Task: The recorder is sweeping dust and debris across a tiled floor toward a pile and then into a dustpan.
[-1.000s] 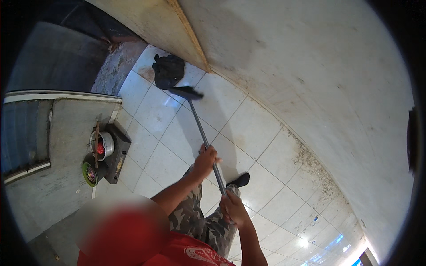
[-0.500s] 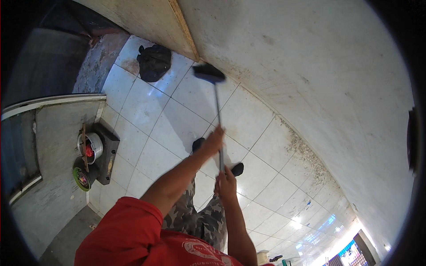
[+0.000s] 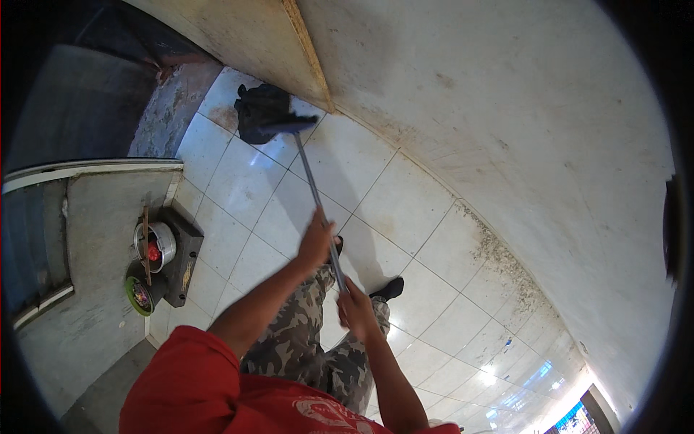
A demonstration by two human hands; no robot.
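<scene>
Gripping a broom (image 3: 306, 171) by its grey pole (image 3: 337, 267) in both closed hands, with the left hand (image 3: 316, 239) nearer the head and the right hand (image 3: 356, 309) wrapped round the lower end, hiding its tip. Spreading the motion-blurred broom head (image 3: 293, 126) across part of a black bag (image 3: 259, 108) near the far corner of the tiled floor (image 3: 390, 188), too smeared to tell whether touching it. Showing by the floor's left edge a metal pot (image 3: 167, 244) partly covered by a wooden stick (image 3: 146, 249), and cutting off a barred opening (image 3: 575, 421) at lower right.
</scene>
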